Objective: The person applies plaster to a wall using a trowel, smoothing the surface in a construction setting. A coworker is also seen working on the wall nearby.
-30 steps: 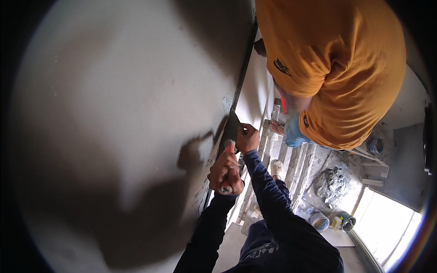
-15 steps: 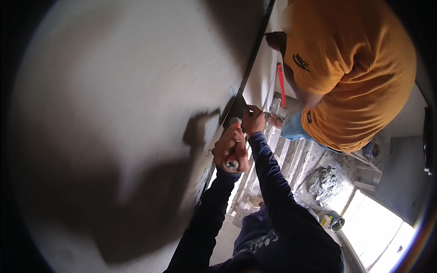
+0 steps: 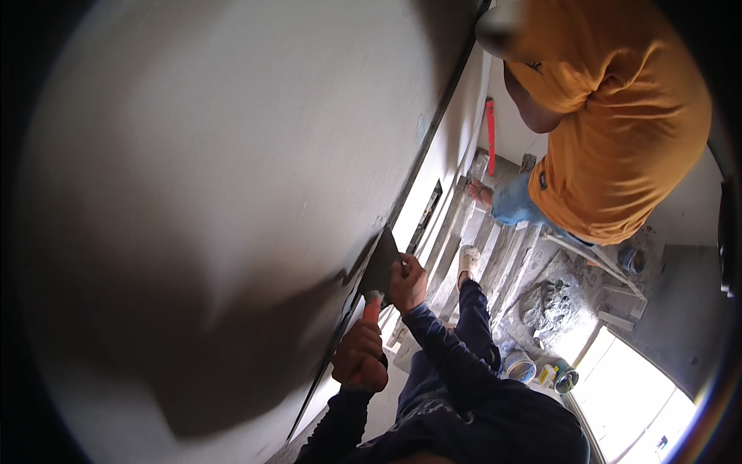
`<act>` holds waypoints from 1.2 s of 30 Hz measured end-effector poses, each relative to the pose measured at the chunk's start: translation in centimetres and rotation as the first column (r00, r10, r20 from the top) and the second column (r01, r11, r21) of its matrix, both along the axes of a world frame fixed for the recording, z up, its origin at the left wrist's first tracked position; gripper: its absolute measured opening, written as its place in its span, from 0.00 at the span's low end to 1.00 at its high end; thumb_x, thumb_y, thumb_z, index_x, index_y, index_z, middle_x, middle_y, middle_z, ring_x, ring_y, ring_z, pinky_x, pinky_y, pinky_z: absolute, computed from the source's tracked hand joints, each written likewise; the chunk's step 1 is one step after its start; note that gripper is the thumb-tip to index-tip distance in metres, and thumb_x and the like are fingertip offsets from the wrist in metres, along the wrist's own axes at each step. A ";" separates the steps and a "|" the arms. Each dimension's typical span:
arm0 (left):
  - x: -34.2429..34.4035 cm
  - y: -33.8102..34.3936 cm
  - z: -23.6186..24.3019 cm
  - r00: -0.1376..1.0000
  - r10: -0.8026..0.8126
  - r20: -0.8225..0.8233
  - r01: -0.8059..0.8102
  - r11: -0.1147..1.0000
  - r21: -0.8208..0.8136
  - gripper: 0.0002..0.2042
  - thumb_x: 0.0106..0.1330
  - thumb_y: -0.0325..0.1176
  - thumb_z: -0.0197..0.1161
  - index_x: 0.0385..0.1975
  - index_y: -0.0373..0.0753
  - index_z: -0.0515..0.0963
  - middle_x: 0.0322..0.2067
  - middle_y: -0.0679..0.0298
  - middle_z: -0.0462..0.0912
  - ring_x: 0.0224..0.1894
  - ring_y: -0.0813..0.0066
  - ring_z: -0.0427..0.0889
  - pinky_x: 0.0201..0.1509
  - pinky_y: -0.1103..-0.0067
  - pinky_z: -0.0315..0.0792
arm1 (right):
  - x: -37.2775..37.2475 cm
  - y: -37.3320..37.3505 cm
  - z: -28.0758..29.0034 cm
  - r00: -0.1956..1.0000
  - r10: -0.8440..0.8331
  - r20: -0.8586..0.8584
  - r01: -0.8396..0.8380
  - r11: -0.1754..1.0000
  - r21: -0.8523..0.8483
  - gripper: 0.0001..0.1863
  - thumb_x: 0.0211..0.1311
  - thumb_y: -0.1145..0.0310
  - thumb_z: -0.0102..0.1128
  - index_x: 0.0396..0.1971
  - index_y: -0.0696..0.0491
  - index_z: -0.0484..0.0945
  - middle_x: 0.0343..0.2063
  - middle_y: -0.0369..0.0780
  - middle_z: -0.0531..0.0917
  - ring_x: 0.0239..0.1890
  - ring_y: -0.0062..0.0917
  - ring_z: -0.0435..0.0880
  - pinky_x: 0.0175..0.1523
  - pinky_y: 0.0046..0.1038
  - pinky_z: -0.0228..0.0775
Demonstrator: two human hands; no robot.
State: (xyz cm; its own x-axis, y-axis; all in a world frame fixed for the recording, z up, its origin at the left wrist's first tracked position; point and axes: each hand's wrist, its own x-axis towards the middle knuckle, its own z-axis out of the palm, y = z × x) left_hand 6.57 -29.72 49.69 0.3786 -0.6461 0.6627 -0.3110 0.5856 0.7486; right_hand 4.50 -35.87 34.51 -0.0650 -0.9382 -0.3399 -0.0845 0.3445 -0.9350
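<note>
We judged a gouge the likeliest trouble: the broad-bladed trowel [image 3: 380, 263] stood right at the border of the grey wall [image 3: 232, 155], and an uneven push from our two hands could have tipped it and driven a corner into the smooth face or chipped the edge. The right hand [image 3: 407, 284] sat close to the blade's rim, so a sudden slip might have scraped its fingers. Our footing was another worry; the pale clog [image 3: 469, 259] appeared to rest on gapped wooden planks [image 3: 502, 267], where too far a lean could have cost us balance. A co-worker in an orange shirt [image 3: 626, 147] stood near, and a bump could have jolted the blade.

The trowel lay just beyond the left hand [image 3: 362, 352], which was wrapped firmly around its red handle. The blade reached up and away from that fist, with the right hand at its right side, fingers curled against it; we could not tell whether they pinched it. The hands were near but apart, joined only by the tool.
</note>
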 end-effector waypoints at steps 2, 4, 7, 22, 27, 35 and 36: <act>0.8 2.3 -0.5 1.000 0.017 -0.021 -0.016 0.999 0.047 0.14 0.61 0.28 0.53 0.14 0.39 0.61 0.09 0.60 0.67 0.13 0.71 0.64 0.24 0.70 0.67 | 0.0 1.2 0.6 0.999 0.033 0.014 -0.033 0.999 0.025 0.14 0.60 0.68 0.57 0.40 0.63 0.78 0.19 0.44 0.83 0.20 0.21 0.79 0.26 0.27 0.67; 1.6 4.0 -0.3 0.999 0.035 0.016 -0.036 0.997 0.068 0.13 0.59 0.24 0.49 0.14 0.39 0.59 0.09 0.60 0.66 0.12 0.72 0.62 0.23 0.70 0.66 | 0.5 3.2 0.6 0.999 0.044 -0.012 -0.043 0.998 0.040 0.14 0.60 0.68 0.56 0.40 0.63 0.78 0.19 0.45 0.82 0.20 0.22 0.80 0.27 0.27 0.68; 2.2 5.5 -0.3 1.000 0.008 -0.005 -0.008 1.000 0.013 0.10 0.56 0.21 0.47 0.14 0.38 0.58 0.09 0.61 0.65 0.13 0.72 0.61 0.24 0.70 0.65 | 1.0 5.0 1.0 0.999 0.035 -0.029 -0.033 0.998 0.057 0.14 0.60 0.67 0.56 0.41 0.60 0.79 0.20 0.46 0.83 0.22 0.29 0.82 0.30 0.31 0.71; 4.4 6.1 -1.1 0.981 -0.088 -0.175 0.087 0.996 -0.014 0.10 0.58 0.26 0.47 0.15 0.40 0.59 0.13 0.65 0.63 0.15 0.75 0.59 0.27 0.74 0.61 | 1.5 5.5 1.7 0.987 -0.025 -0.160 0.024 1.000 -0.007 0.15 0.56 0.65 0.59 0.41 0.56 0.82 0.26 0.47 0.85 0.29 0.36 0.86 0.35 0.35 0.75; 5.5 4.7 -2.2 0.979 -0.131 -0.155 0.131 0.991 -0.011 0.07 0.59 0.23 0.47 0.21 0.30 0.65 0.13 0.60 0.67 0.15 0.72 0.67 0.43 0.50 0.77 | 2.6 3.7 1.6 0.973 -0.181 -0.145 0.168 0.981 -0.099 0.13 0.56 0.68 0.56 0.40 0.55 0.82 0.20 0.46 0.83 0.24 0.37 0.84 0.32 0.34 0.74; 5.1 4.8 -1.8 0.983 -0.184 -0.017 0.185 0.982 0.037 0.11 0.59 0.28 0.49 0.15 0.37 0.63 0.13 0.64 0.65 0.15 0.75 0.62 0.32 0.67 0.72 | 3.0 4.2 0.3 0.978 -0.171 -0.116 0.168 0.985 -0.034 0.14 0.56 0.67 0.59 0.38 0.60 0.82 0.14 0.42 0.79 0.16 0.22 0.75 0.24 0.28 0.65; 4.3 4.3 -1.4 0.986 -0.074 -0.149 0.091 0.989 0.116 0.13 0.58 0.30 0.50 0.12 0.37 0.63 0.12 0.64 0.65 0.15 0.75 0.63 0.32 0.69 0.71 | 2.7 3.8 0.0 0.980 -0.191 -0.052 0.190 0.981 -0.025 0.14 0.57 0.68 0.58 0.39 0.60 0.81 0.14 0.41 0.78 0.15 0.22 0.74 0.24 0.27 0.65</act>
State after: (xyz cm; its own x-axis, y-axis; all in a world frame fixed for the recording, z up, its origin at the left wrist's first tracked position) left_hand 10.89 -25.43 48.28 0.4061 -0.7519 0.5193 -0.1496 0.5059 0.8495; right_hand 7.25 -32.03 34.50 -0.2609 -0.9135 -0.3121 -0.0693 0.3401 -0.9378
